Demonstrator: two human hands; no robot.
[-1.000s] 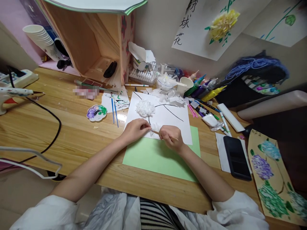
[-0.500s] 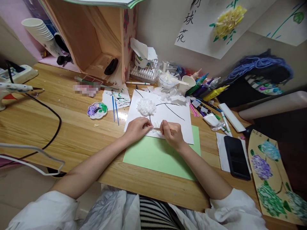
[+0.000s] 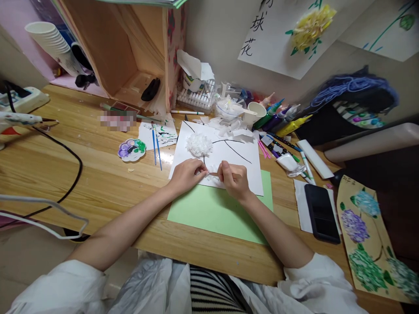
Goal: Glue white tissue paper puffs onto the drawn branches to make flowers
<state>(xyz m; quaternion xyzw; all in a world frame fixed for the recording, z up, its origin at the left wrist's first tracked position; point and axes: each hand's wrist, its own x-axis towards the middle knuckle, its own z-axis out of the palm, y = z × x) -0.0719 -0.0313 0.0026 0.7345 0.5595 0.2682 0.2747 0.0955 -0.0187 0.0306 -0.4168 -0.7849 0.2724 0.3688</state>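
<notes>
My left hand rests on the white sheet, thumb and fingertips pinched together; what lies between them, if anything, is too small to tell. In my closed right hand is a thin brown stick, its tip reaching to the left fingertips. Around that tip lie crumpled white paper bits. Just beyond my left hand, a round flower of white paper petals sits on the sheet above a dark drawn stem. Black branch lines run across the sheet's right part. A green sheet lies underneath.
A paint palette and two blue brushes are to the left. Behind the sheet stand paper scraps, a paper cup and paint bottles. A phone lies right; a glue gun with cord is far left.
Both hands hold nearly the same position at the sheet, and the stick still meets the left fingertips. The whole view has shifted very slightly.
</notes>
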